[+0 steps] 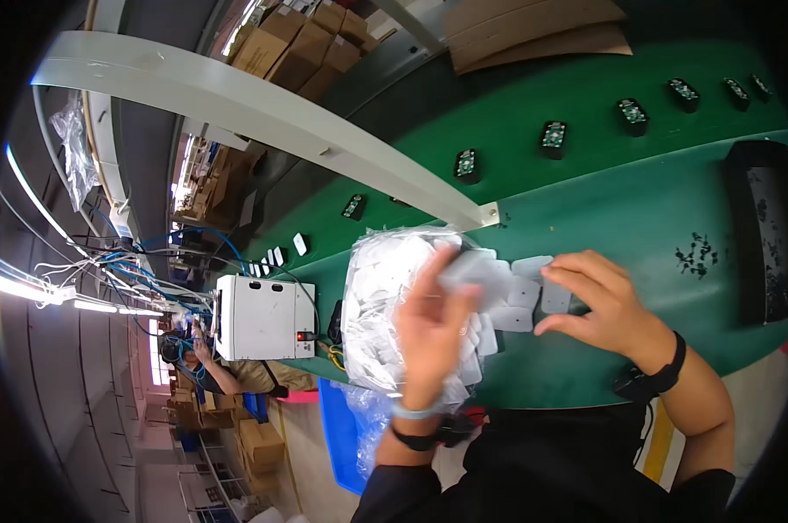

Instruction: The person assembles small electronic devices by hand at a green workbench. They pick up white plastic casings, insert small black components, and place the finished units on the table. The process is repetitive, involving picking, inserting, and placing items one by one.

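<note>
Head view, looking down on a green bench (638,235) that runs away to the upper right. Clear plastic bag (385,305) of small white flat pieces sits at the near edge, mouth open toward the person. Left hand (429,327) is raised over the bag, fingers closed on one white flat piece (472,272); the piece is blurred, so its exact shape is unclear. Right hand (599,305) rests just beside it on the bench, fingertips pressing down on a white piece (555,296), not clenched around anything. A small cluster of the same white pieces (520,301) lies flat on the bench between the two hands, touching or nearly touching one another.

Judged step: pieces are coming out of the bag and being laid flat in a group on the bench; several are down, many remain in the bag. Next move likely calls for setting the held piece beside the cluster without overlapping, while the right hand steadies those already placed.

Farther off: a row of small black modules (552,138) spaced along the far lane of the bench, a black tray (764,235) at right, scattered small black bits (697,253) near it. White box unit (263,318) with cables at left. Another person (211,366) works beyond it. Cardboard boxes (302,44) stacked at top.
</note>
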`<state>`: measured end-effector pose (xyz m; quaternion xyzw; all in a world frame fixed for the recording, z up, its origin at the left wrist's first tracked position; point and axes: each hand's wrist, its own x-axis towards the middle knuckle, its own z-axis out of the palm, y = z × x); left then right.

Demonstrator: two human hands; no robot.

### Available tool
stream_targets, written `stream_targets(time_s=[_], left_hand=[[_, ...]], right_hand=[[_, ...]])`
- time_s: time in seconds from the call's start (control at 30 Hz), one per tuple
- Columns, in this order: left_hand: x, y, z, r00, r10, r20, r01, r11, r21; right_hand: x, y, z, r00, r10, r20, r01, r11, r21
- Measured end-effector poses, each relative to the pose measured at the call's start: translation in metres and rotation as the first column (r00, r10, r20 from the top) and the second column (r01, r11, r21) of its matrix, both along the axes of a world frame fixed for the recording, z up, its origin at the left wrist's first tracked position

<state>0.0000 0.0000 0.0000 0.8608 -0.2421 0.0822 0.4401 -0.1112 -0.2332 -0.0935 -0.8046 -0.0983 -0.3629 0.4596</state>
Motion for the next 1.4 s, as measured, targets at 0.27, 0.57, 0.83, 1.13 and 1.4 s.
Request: stream_targets(time_s=[0.27, 0.57, 0.83, 1.13, 1.4], left_hand=[[0.285, 0.163, -0.023, 0.899, 0.257, -0.355, -0.280, 0.960, -0.014], [0.485, 0.310, -0.162, 0.956, 0.238, -0.173, -0.144, 0.891, 0.431], [0.535, 0.381, -0.191, 0.902, 0.406, -0.147, -0.281, 0.810, 0.514], [0.266, 0.169, -0.001, 0.868, 0.194, 0.457, -0.347, 0.896, 0.277], [-0.019, -0.022, -0.038, 0.913, -0.407, 0.038, 0.343, 0.813, 0.470]], right_hand=[[0.020, -0.019, 0.002, 0.974, -0.193, -0.114, 0.191, 0.981, -0.029], [0.006, -0.083, 0.009, 0.775, -0.619, -0.126, 0.613, 0.785, -0.085], [-0.021, -0.116, 0.005, 0.578, -0.590, -0.564, 0.503, 0.802, -0.323], [-0.059, -0.127, 0.010, 0.338, -0.642, -0.688, 0.512, 0.739, -0.438], [-0.058, -0.128, 0.010, 0.414, -0.556, -0.721, 0.362, 0.827, -0.429]])
